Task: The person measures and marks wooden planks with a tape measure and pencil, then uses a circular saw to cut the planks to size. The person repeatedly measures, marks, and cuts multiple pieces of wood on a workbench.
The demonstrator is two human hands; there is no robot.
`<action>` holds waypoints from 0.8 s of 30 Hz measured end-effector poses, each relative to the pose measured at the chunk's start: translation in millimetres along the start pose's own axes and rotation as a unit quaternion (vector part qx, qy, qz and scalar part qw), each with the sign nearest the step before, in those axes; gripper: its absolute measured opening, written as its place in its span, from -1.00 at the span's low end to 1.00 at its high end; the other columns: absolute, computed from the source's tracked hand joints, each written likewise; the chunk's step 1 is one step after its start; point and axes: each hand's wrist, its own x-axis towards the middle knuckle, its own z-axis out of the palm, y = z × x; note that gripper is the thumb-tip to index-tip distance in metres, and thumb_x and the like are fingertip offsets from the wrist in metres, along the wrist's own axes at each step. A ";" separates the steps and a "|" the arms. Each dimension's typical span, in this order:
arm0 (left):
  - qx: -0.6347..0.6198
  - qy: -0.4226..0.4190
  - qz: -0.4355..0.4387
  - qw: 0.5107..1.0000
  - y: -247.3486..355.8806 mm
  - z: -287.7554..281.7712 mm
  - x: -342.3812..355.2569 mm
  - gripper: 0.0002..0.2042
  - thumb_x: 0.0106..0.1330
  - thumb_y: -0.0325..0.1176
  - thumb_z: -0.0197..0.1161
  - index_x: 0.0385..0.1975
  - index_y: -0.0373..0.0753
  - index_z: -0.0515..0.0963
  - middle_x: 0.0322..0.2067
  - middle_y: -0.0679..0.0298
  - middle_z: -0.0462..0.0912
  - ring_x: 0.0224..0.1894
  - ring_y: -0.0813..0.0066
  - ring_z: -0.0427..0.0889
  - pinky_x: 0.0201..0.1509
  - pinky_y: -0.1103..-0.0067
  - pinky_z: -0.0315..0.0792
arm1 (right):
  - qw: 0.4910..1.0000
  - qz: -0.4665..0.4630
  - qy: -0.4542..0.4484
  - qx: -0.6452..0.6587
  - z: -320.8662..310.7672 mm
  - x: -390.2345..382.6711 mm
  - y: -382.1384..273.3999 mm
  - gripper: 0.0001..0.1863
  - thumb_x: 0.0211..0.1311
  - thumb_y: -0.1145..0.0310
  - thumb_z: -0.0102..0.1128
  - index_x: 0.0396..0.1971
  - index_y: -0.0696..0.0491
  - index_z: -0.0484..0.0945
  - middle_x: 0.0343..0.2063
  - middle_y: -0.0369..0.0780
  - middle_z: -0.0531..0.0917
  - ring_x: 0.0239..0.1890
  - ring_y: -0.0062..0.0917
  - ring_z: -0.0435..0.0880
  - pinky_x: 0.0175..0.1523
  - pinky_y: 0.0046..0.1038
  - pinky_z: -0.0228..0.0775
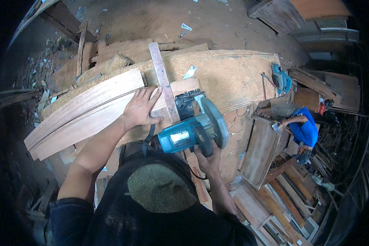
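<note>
My right hand is wrapped around the rear handle of a teal circular saw. The saw's dark base sits at the right edge of a narrow straight wooden strip, which lies across the boards. A pale board stretches to the left, with another long board behind it. My left hand lies on the pale board just left of the strip, its fingers spread and its thumb toward the saw. The saw's body hides its blade.
The sawdust-covered workbench extends right, with a teal power tool at its far end. A person in a blue shirt bends over a wooden panel at right. Offcuts litter the floor at left. A cord hangs below the saw.
</note>
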 end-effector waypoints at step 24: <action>-0.023 0.055 0.028 0.998 -4.6 8.3 -12.7 0.09 0.03 0.25 0.40 0.48 -0.39 0.19 0.33 -0.16 0.31 0.31 -0.14 0.35 0.42 0.12 0.26 | 0.998 -0.038 0.027 -0.046 7.5 11.3 4.0 -0.71 0.24 0.45 0.41 -0.09 0.21 0.59 -0.28 -0.23 0.69 -0.26 -0.54 0.63 -0.10 -0.42 0.51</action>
